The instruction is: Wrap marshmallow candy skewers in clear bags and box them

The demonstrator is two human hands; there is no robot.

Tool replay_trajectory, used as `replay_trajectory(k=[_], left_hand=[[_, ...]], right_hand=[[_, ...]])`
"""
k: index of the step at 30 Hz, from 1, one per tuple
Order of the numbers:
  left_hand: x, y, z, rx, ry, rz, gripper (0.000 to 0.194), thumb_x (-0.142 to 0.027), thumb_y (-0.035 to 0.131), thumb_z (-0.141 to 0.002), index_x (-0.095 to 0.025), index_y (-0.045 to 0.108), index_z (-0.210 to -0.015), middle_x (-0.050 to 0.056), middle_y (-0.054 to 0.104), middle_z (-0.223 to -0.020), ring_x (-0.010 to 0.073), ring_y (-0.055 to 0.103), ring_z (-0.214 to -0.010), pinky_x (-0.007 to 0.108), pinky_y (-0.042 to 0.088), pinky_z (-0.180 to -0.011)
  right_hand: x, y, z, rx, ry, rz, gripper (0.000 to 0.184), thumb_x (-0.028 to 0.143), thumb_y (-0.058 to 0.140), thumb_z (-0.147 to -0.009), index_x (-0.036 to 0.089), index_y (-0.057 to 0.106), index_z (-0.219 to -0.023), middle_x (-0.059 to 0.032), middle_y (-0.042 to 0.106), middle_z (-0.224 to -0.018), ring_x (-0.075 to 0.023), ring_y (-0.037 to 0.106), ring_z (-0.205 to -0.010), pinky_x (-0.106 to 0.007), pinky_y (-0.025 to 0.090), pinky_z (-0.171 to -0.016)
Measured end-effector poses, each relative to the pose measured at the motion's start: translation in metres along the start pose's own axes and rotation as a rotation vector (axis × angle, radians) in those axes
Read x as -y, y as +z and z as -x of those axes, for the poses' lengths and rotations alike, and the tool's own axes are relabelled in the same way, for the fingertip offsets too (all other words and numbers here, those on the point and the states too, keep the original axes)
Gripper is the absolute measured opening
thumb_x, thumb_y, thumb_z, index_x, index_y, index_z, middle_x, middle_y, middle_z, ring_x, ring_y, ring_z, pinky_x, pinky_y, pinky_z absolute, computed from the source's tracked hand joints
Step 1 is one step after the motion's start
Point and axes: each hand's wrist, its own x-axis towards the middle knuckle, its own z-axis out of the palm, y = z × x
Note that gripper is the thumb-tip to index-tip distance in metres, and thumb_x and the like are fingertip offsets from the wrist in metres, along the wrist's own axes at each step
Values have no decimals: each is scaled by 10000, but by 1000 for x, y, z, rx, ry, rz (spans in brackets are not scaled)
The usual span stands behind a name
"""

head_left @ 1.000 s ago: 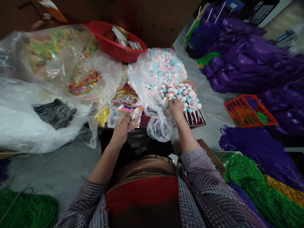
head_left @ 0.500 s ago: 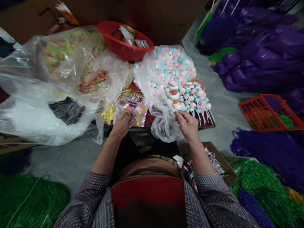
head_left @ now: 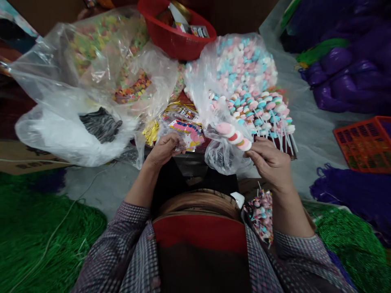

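Observation:
My right hand [head_left: 271, 162] pinches the lower end of a marshmallow candy skewer [head_left: 234, 136], its pink, white and red pieces tilted up to the left; the stick is hidden by my fingers. With closed fingers, my left hand [head_left: 165, 151] holds the edge of a clear printed candy wrapper [head_left: 191, 135] in pink, yellow and blue. Gold twist ties [head_left: 151, 132] lie just beyond that hand. Past my right hand, several finished marshmallow skewers [head_left: 264, 110] rest in a pile with their white sticks pointing toward me.
A clear bag of pink, blue and white marshmallows [head_left: 244, 59] stands behind the skewers. Bags of gummy rings [head_left: 104, 44] and white sticks [head_left: 58, 132] fill the left side. At the back is a red basin [head_left: 180, 42]. Wrapped candies [head_left: 262, 215] lie below my right arm.
My right hand has moved right, and the skewer in it has gone from upright to leaning left. My left hand keeps hold of the wrapper. The whole view has shifted.

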Motion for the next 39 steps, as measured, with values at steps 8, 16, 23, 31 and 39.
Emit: replay_trajectory(k=[8, 16, 23, 31, 39], left_hand=[[-10, 4, -1, 175, 3, -77, 694, -846, 840, -485, -197, 623, -599, -5, 554, -536, 89, 477, -440, 211, 285, -390], [-5, -6, -6, 183, -18, -78, 435, -524, 853, -766, -163, 652, -629, 1, 533, -568, 90, 445, -461, 215, 295, -419], [-23, 3, -3, 312, -10, -247, 342, -396, 827, -818, -150, 699, -618, -2, 515, -542, 89, 425, -477, 223, 291, -473], [-32, 14, -2, 439, 126, -483, 412, -510, 782, -839, -166, 714, -623, -2, 575, -590, 115, 494, -593, 222, 378, -582], [-25, 28, 6, 252, -11, 179, 557, -696, 724, -830, -178, 737, -1033, 106, 720, -1032, 261, 729, -964, 347, 578, -737]], right_hand=[[-8, -11, -2, 78, -80, 173, 301, 514, 590, -1001, 318, 784, -879, -2, 791, -777, -201, 757, -777, -469, 535, -1068], [-19, -19, -2, 113, -92, 231, 298, 538, 601, -988, 336, 798, -892, 0, 768, -755, -208, 730, -782, -484, 486, -1117], [-14, -27, -4, 172, -67, 282, 264, 520, 603, -992, 364, 786, -883, 21, 759, -746, -200, 704, -767, -478, 477, -1134], [-3, -5, 6, 123, -24, 197, 300, 521, 591, -998, 315, 780, -889, 5, 763, -766, -193, 705, -755, -487, 521, -1094], [-2, 26, 20, 38, 94, 6, 292, 512, 630, -974, 284, 785, -879, -12, 782, -760, -193, 719, -708, -481, 598, -974]])
